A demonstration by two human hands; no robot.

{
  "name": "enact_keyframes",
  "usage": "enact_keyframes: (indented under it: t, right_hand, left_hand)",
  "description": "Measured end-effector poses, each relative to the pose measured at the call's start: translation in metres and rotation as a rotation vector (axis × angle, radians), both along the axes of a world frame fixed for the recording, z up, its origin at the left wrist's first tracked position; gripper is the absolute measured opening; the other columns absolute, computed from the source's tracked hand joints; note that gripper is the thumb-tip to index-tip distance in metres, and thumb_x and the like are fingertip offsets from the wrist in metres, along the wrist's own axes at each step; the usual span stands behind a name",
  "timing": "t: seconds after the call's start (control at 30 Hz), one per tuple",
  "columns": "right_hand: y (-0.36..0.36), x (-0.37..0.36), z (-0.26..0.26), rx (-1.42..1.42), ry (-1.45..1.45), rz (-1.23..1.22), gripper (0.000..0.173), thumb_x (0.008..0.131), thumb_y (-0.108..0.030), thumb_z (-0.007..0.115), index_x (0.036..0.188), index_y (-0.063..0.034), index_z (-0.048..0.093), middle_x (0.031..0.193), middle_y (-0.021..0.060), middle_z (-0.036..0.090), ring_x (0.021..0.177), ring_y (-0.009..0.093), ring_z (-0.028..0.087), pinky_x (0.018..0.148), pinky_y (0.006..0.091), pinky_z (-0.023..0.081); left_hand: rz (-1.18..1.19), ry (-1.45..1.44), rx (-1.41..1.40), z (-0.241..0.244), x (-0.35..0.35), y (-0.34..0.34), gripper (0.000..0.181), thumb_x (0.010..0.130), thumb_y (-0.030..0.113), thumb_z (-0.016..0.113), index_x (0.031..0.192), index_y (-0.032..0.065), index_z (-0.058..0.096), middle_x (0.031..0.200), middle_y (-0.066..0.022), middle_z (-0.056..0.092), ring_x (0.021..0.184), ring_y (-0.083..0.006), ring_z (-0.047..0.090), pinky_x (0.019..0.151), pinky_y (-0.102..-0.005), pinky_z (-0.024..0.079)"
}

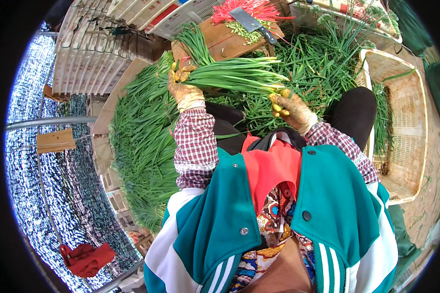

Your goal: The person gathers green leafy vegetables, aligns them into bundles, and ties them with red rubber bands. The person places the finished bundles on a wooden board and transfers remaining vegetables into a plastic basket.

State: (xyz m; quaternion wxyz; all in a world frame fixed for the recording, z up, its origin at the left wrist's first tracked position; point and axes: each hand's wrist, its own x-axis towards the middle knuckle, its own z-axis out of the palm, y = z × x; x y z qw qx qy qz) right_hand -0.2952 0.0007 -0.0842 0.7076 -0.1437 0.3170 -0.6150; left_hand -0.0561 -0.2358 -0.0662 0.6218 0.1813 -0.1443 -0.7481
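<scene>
My left hand [183,86], in a stained glove with yellow fingertips, grips a bunch of long green leafy stalks [234,75], which look like garlic chives. The bunch lies level across the view, its pale ends pointing right. At those ends is my gloved right hand [291,108], its fingers bent and the fingertips at the lowest stalks. Whether they pinch any stalk is unclear. Another bunch of chives [196,42] rests on the left end of a wooden board [218,40], just beyond my left hand.
A cleaver [247,22] lies on the board over chopped pale stalk ends [238,31], beside red ties [242,9]. Chives are heaped at left [146,146], with loose leaves [315,66] ahead. A plastic crate [407,146] stands at right; stacked crates [91,66] stand back left.
</scene>
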Motion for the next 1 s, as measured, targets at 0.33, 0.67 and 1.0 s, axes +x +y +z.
enact_keyframes:
  t: [0.33, 0.67, 1.0]
  right_hand:
    - [0.011, -0.030, -0.009, -0.151, -0.220, 0.351, 0.028, 0.087, -0.010, 0.063, 0.113, -0.0076, 0.052, 0.078, -0.0013, 0.050, 0.058, 0.006, 0.045, 0.059, 0.0253, 0.045]
    - [0.023, -0.027, -0.004, -0.165, -0.315, 0.269, 0.029, 0.085, -0.011, 0.066, 0.109, -0.0084, 0.051, 0.088, 0.0024, 0.052, 0.075, 0.011, 0.053, 0.070, 0.0310, 0.050]
    - [0.034, -0.041, -0.018, -0.176, -0.197, 0.308, 0.015, 0.089, -0.016, 0.062, 0.096, -0.0082, 0.051, 0.082, 0.0012, 0.050, 0.071, 0.010, 0.050, 0.074, 0.0307, 0.047]
  left_hand:
    - [0.075, -0.091, 0.156, 0.038, -0.038, 0.025, 0.028, 0.095, 0.025, 0.049, 0.072, 0.0098, 0.047, 0.052, 0.0047, 0.040, 0.047, -0.0115, 0.046, 0.063, -0.0293, 0.049]
    - [0.079, 0.006, 0.205, 0.034, -0.046, 0.020, 0.021, 0.095, 0.022, 0.048, 0.083, 0.0054, 0.054, 0.052, 0.0057, 0.038, 0.043, -0.0100, 0.040, 0.056, -0.0276, 0.047]
    - [-0.003, -0.023, 0.163, 0.028, -0.031, 0.004, 0.026, 0.094, 0.025, 0.043, 0.073, 0.0098, 0.049, 0.058, -0.0010, 0.049, 0.053, -0.0167, 0.048, 0.061, -0.0365, 0.049]
